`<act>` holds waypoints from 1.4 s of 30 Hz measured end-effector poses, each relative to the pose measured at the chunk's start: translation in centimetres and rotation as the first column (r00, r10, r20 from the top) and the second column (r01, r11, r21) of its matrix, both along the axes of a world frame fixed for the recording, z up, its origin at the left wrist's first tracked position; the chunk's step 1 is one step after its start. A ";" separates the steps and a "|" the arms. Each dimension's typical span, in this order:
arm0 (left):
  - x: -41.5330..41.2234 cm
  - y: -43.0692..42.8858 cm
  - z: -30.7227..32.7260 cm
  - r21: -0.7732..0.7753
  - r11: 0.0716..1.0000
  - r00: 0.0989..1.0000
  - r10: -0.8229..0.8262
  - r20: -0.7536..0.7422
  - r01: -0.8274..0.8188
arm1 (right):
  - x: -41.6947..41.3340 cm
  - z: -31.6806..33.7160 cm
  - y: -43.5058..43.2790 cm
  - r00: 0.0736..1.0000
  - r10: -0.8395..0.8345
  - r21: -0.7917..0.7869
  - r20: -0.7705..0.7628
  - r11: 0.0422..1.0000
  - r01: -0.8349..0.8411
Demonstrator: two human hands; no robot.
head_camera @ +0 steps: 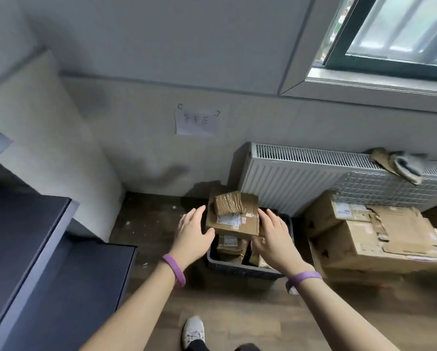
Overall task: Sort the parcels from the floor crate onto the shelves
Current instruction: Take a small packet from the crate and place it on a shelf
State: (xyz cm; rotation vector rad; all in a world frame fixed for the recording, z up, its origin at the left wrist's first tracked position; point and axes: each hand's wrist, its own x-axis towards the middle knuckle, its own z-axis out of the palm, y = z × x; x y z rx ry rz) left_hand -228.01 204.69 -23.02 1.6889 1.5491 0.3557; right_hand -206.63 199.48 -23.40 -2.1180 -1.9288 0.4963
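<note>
Nearest, at the bottom edge: a white sneaker [193,331] on the wood-plank floor [237,312]. Above it, both bare forearms reaching forward and down, with a purple wristband [174,269] on each wrist.

Left hand [194,231] with fingers straight and close together, laid along the left side of a flat cardboard box [249,211], thumb spread toward its near corner; flat, not curled round anything. Right hand [273,234] mirrored on the box's right side, fingers extended over the right edge, thumb lower, toward the parcels beneath; likewise uncurled. Possibly pressing the box between the palms, though contact hard to confirm from this angle.

On top of the box, a small tape-wrapped parcel [228,202], tilted, just behind a white shipping label [228,219]. Directly under the box, a dark grey floor crate [237,269] with more brown parcels [230,245] inside.

To the left, dark shelves [35,236] in tiers. To the right of the crate, a stack of large worn cartons [379,239]. Behind, a white radiator [301,173] with a crumpled cloth [399,163] draped on its top. Farther up the wall, a taped paper note [198,121] with handwriting, and a window [394,34] at the upper right.
</note>
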 end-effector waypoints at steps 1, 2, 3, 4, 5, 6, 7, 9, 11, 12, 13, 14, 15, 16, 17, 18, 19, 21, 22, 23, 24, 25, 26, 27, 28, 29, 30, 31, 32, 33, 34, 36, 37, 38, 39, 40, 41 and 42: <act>0.1 1.1 -0.7 -0.032 0.999 1.000 0.001 -0.003 -0.002 | 0.2 -0.5 1.1 1.000 -0.005 -0.031 -0.004 1.000 0.005; 0.2 2.3 -1.4 -0.064 0.998 1.000 0.007 -0.011 -0.008 | 0.5 -1.0 2.1 1.000 -0.013 -0.064 -0.009 0.998 0.013; 0.4 3.4 -2.1 -0.094 0.995 1.000 0.013 -0.020 -0.015 | 0.8 -1.6 3.2 0.999 -0.026 -0.093 -0.019 0.995 0.024; 0.7 4.4 -2.9 -0.121 0.992 0.999 0.018 -0.026 -0.021 | 1.2 -2.2 4.4 0.999 -0.036 -0.111 -0.031 0.993 0.032; 1.1 5.4 -3.7 -0.144 0.989 0.999 0.023 -0.031 -0.027 | 1.6 -2.9 5.6 0.998 -0.036 -0.123 -0.041 0.992 0.031; 1.5 6.4 -4.4 -0.161 0.986 0.999 0.027 -0.036 -0.032 | 2.1 -3.6 6.7 0.999 -0.029 -0.135 -0.046 0.991 0.022; 2.0 7.5 -5.1 -0.171 0.984 0.999 0.032 -0.041 -0.038 | 2.5 -4.4 8.0 0.999 -0.016 -0.148 -0.047 0.989 0.009; 3.2 9.8 -6.5 -0.178 0.982 0.998 0.050 -0.047 -0.057 | 3.5 -6.0 10.8 0.998 0.012 -0.191 -0.060 0.981 -0.024; 4.6 12.5 -8.0 -0.185 0.979 0.996 0.076 -0.045 -0.083 | 4.7 -7.9 14.1 0.996 0.021 -0.249 -0.091 0.968 -0.044; 5.4 13.9 -8.8 -0.192 0.976 0.995 0.093 -0.039 -0.099 | 5.3 -9.0 15.8 0.994 0.029 -0.273 -0.105 0.960 -0.057; 6.3 15.2 -9.6 -0.204 0.972 0.993 0.111 -0.031 -0.115 | 6.1 -10.1 17.6 0.993 0.042 -0.293 -0.114 0.953 -0.074; 7.3 16.6 -10.6 -0.220 0.966 0.991 0.133 -0.023 -0.134 | 6.8 -11.4 19.4 0.991 0.057 -0.313 -0.118 0.945 -0.092; 8.2 18.0 -11.9 -0.238 0.959 0.988 0.151 -0.021 -0.152 | 7.5 -12.8 21.2 0.990 0.077 -0.333 -0.116 0.936 -0.112; 9.2 19.4 -13.3 -0.258 0.952 0.986 0.166 -0.025 -0.167 | 8.3 -14.3 22.9 0.990 0.090 -0.359 -0.113 0.925 -0.125; 10.1 20.7 -14.9 -0.281 0.943 0.984 0.175 -0.030 -0.177 | 9.0 -15.9 24.6 0.990 0.089 -0.388 -0.112 0.913 -0.126; 11.0 22.0 -16.6 -0.301 0.936 0.983 0.181 -0.032 -0.182 | 9.6 -17.5 26.0 0.990 0.077 -0.415 -0.117 0.902 -0.119; 11.8 23.2 -18.5 -0.318 0.930 0.982 0.185 -0.032 -0.186 | 10.1 -19.3 27.4 0.990 0.069 -0.433 -0.123 0.894 -0.116; 13.1 25.2 -22.3 -0.352 0.916 0.980 0.192 -0.043 -0.195 | 11.1 -23.0 29.6 0.988 0.085 -0.479 -0.127 0.867 -0.136; 13.6 26.1 -24.3 -0.368 0.908 0.979 0.196 -0.052 -0.201 | 11.4 -24.9 30.5 0.987 0.094 -0.508 -0.128 0.849 -0.147; 14.0 27.0 -26.2 -0.381 0.901 0.978 0.197 -0.064 -0.206 | 11.7 -26.8 31.4 0.987 0.094 -0.536 -0.133 0.830 -0.151; 14.4 27.6 -28.5 -0.397 0.892 0.976 0.201 -0.083 -0.217 | 11.9 -29.1 32.1 0.986 0.095 -0.567 -0.141 0.808 -0.159; 14.5 28.0 -29.9 -0.405 0.886 0.974 0.201 -0.102 -0.225 | 12.0 -30.5 32.6 0.985 0.095 -0.587 -0.145 0.793 -0.163; 14.5 28.4 -31.0 -0.412 0.882 0.973 0.197 -0.117 -0.228 | 12.0 -31.5 33.1 0.985 0.088 -0.599 -0.148 0.784 -0.160; 14.6 28.6 -32.6 -0.424 0.874 0.971 0.200 -0.130 -0.237 | 12.0 -33.2 33.6 0.985 0.076 -0.614 -0.156 0.774 -0.157; 14.7 28.8 -34.1 -0.438 0.865 0.969 0.202 -0.143 -0.245 | 12.0 -34.7 34.0 0.985 0.060 -0.622 -0.164 0.769 -0.150; 14.7 29.0 -35.4 -0.450 0.857 0.967 0.206 -0.151 -0.253 | 12.0 -36.0 34.3 0.984 0.047 -0.619 -0.174 0.771 -0.147; 14.7 29.2 -36.6 -0.467 0.844 0.964 0.214 -0.155 -0.263 | 12.0 -37.2 34.7 0.983 0.029 -0.619 -0.184 0.773 -0.138; 14.7 29.3 -37.5 -0.488 0.830 0.962 0.222 -0.156 -0.271 | 12.0 -38.2 34.9 0.980 -0.002 -0.624 -0.197 0.772 -0.124; 14.8 29.3 -38.2 -0.509 0.816 0.962 0.224 -0.158 -0.274 | 11.9 -38.9 35.0 0.976 -0.030 -0.629 -0.215 0.769 -0.114; 15.0 29.4 -38.9 -0.528 0.804 0.962 0.218 -0.164 -0.272 | 11.8 -39.6 35.0 0.971 -0.050 -0.633 -0.234 0.766 -0.113; 15.3 29.4 -39.3 -0.542 0.797 0.963 0.206 -0.174 -0.268 | 11.7 -40.0 35.0 0.966 -0.060 -0.637 -0.253 0.761 -0.120; 15.8 29.5 -39.9 -0.538 0.800 0.962 0.187 -0.198 -0.266 | 11.5 -40.4 35.1 0.956 -0.067 -0.640 -0.287 0.756 -0.139; 16.0 29.6 -39.9 -0.534 0.801 0.960 0.187 -0.207 -0.271 | 11.4 -40.4 35.1 0.951 -0.078 -0.639 -0.301 0.757 -0.140; 16.1 29.7 -39.7 -0.535 0.797 0.958 0.198 -0.208 -0.281 | 11.3 -40.2 35.1 0.946 -0.094 -0.635 -0.312 0.761 -0.134; 16.1 29.7 -39.4 -0.536 0.792 0.956 0.216 -0.200 -0.291 | 11.3 -40.0 35.1 0.940 -0.112 -0.629 -0.321 0.768 -0.123; 16.0 29.7 -39.0 -0.537 0.788 0.954 0.238 -0.185 -0.301 | 11.2 -39.6 35.0 0.934 -0.134 -0.622 -0.332 0.775 -0.110; 16.0 29.7 -38.4 -0.534 0.786 0.950 0.268 -0.158 -0.311 | 11.1 -39.0 35.0 0.925 -0.156 -0.610 -0.346 0.787 -0.095; 15.9 29.6 -37.6 -0.524 0.787 0.943 0.307 -0.126 -0.326 | 11.1 -38.2 34.9 0.915 -0.181 -0.594 -0.361 0.801 -0.076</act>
